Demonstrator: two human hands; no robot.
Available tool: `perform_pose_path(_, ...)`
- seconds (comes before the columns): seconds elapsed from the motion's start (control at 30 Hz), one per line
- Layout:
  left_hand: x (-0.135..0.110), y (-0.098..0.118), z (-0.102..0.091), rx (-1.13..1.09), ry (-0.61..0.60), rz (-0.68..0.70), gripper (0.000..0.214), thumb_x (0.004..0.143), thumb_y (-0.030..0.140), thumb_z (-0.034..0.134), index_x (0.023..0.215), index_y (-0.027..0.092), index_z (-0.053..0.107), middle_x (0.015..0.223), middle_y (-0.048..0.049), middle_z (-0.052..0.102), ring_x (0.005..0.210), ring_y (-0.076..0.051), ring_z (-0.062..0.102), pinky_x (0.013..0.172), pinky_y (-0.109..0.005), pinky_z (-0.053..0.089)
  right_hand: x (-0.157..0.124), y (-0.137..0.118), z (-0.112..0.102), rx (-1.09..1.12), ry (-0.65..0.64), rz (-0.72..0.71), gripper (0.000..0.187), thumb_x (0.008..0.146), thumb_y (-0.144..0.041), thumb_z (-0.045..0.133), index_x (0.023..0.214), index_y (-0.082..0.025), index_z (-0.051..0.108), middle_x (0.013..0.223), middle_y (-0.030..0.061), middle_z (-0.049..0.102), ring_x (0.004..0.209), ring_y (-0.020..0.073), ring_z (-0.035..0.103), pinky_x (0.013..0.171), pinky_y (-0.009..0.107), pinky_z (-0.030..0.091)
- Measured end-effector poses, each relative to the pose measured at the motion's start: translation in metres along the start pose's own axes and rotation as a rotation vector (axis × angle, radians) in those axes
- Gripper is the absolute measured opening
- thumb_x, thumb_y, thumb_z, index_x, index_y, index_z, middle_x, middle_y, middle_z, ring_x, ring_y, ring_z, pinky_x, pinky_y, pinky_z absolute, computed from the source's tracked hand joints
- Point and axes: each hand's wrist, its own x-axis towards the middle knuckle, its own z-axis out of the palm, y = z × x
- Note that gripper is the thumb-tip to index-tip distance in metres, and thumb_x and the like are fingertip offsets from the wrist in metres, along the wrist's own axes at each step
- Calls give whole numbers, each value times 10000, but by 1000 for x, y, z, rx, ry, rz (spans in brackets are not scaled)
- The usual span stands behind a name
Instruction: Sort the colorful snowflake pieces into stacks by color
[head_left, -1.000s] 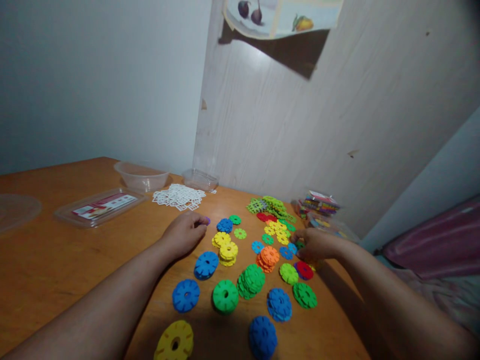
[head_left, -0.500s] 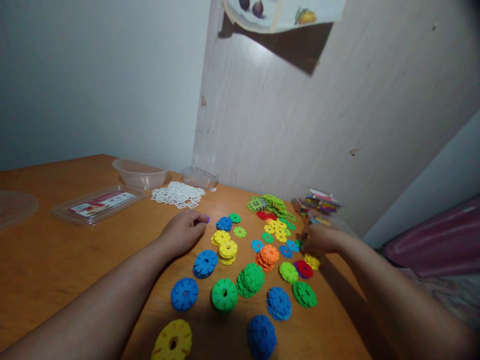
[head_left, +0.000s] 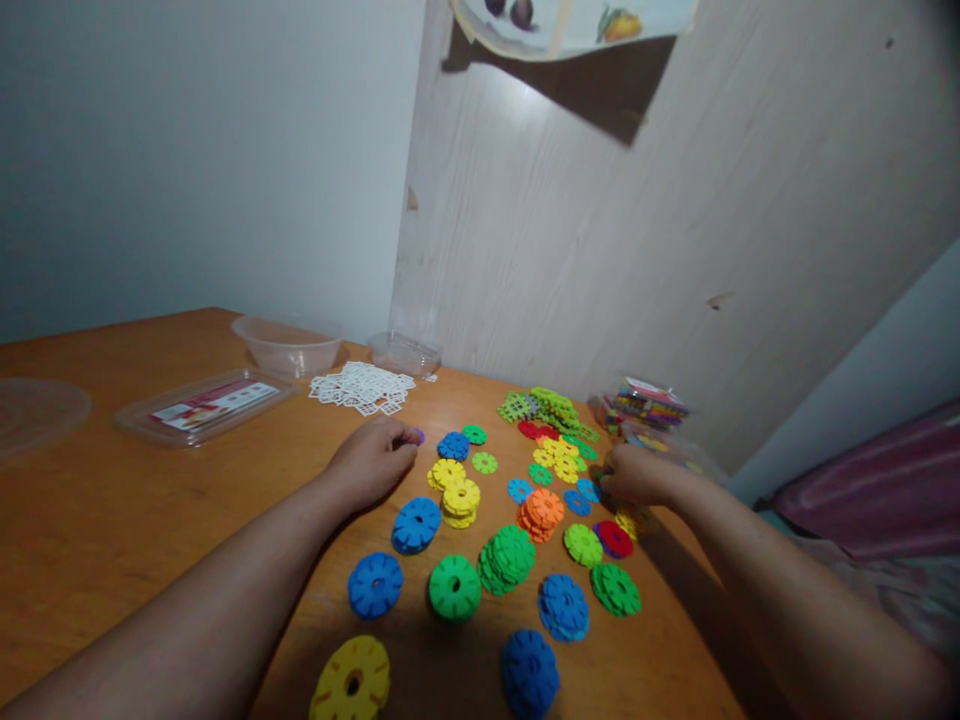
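My left hand (head_left: 375, 460) rests on the table left of the discs, its fingers closed on a small purple notched disc (head_left: 419, 437) that peeks out past the fingertips. Nearby lie a blue stack (head_left: 453, 446) and yellow stacks (head_left: 448, 473) of notched plastic discs. On the far side, my right hand (head_left: 636, 473) is low over the table with its fingers bent together. Whatever is in those fingers is hidden. Blue discs (head_left: 577, 502) lie just left of it, and yellow discs (head_left: 628, 522) are partly under its wrist.
More stacks stand toward me: orange (head_left: 546, 508), green (head_left: 507, 560), blue (head_left: 564, 605) and yellow (head_left: 352, 680). White lattice pieces (head_left: 361, 388), a clear bowl (head_left: 289, 350) and a clear lid (head_left: 206, 405) sit at the left. Colourful packets (head_left: 645, 400) lie back right, against the wall.
The view has shifted slightly, so everything sits a little further right. Both hands stay nearly in place. A bit of green seen by my right fingertips is now hidden.
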Motion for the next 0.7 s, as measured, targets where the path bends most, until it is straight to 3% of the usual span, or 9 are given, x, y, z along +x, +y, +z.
perform_pose_path(0.2,-3,11,-4,-7,-3,-16,278,750,337,541,899,209,737,904,-43,719,896,-235,637,786,-320,473,1,-2,-5,-78,124,79,303,744,-412,614,779,-133,726,901,203,695,801,292,655,607,308,404)
perform_pose_path(0.3,-4,14,-5,-11,2,-25,264,743,325,545,881,210,739,887,-40,721,880,-235,638,768,-316,472,3,-10,-14,-11,253,55,252,773,-371,578,762,-150,697,851,159,690,758,245,628,569,281,367)
perform_pose_path(0.37,-5,14,-4,-12,12,-22,262,739,319,549,882,211,740,899,-42,721,882,-236,637,769,-317,472,5,-23,-20,189,301,-12,192,784,-310,554,722,-160,656,751,95,667,670,179,583,530,250,336)
perform_pose_path(0.5,-3,10,-1,-5,22,-20,271,746,304,540,904,211,739,938,-48,720,901,-233,634,785,-315,474,14,-64,-26,747,197,-64,181,792,-298,540,669,-171,575,565,-5,545,486,95,437,455,212,297)
perform_pose_path(0.7,-3,8,-1,20,24,39,262,761,288,521,882,191,731,926,-62,704,922,-228,623,801,-313,467,35,-116,-32,772,76,-150,243,781,-282,567,569,-180,509,481,-37,465,397,68,356,415,215,276)
